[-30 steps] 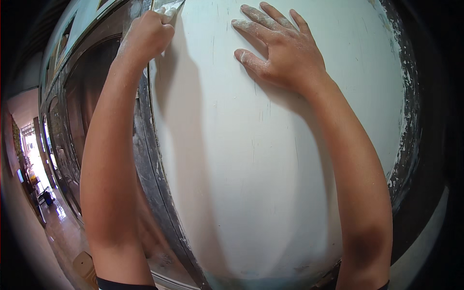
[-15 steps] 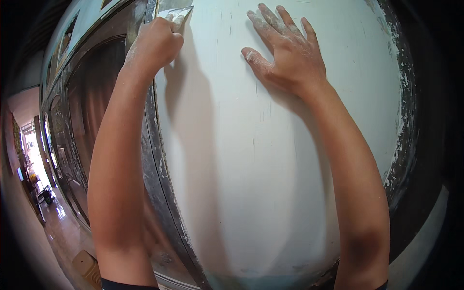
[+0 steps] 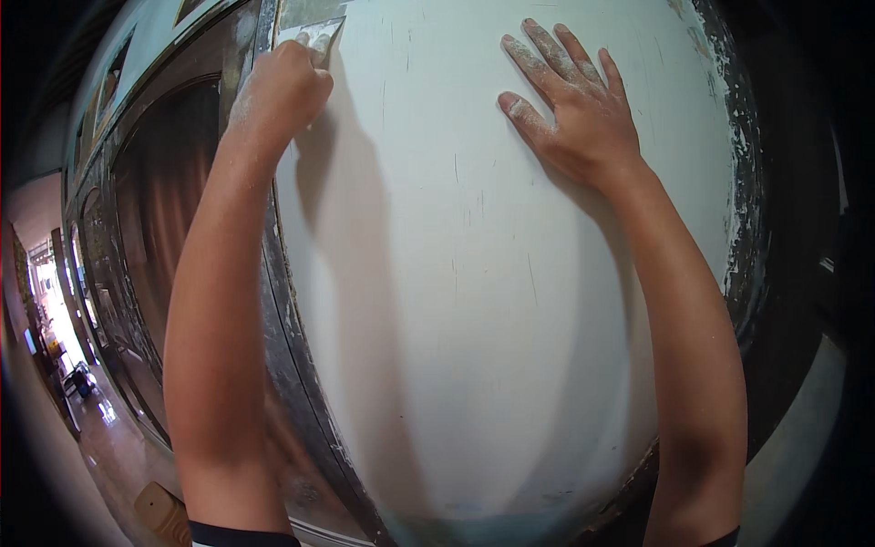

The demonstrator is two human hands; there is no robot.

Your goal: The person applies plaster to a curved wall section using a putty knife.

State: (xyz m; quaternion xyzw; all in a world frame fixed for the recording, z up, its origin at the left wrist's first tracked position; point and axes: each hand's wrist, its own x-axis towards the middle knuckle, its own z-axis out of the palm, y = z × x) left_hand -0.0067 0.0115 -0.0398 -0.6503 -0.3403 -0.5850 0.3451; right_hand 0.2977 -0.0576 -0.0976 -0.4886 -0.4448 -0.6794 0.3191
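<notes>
My left hand [image 3: 290, 89] is closed round a putty knife [image 3: 325, 33], whose flat blade lies against the upper left of a white panel [image 3: 437, 319]. The handle is hidden inside my fist. Farther right, my right hand [image 3: 583, 114] rests flat on the panel with its fingers spread. White dust coats the fingers of both hands. Thin dark scratches run up and down the pale surface, and the shadows of my arms fall across it.
A dark, worn frame [image 3: 314, 383] with paint flecks borders the panel on the left; another flaked dark edge [image 3: 743, 173] bounds it on the right. Left of it stands a dark door with a curtain [image 3: 169, 219]. A brown plastic stool [image 3: 162, 512] sits low left, by a shiny floor [image 3: 109, 447].
My right hand has shifted right and slightly down on the panel, fingers still spread. The putty knife in my left hand stays near the upper left edge. The whole view has shifted a little.
</notes>
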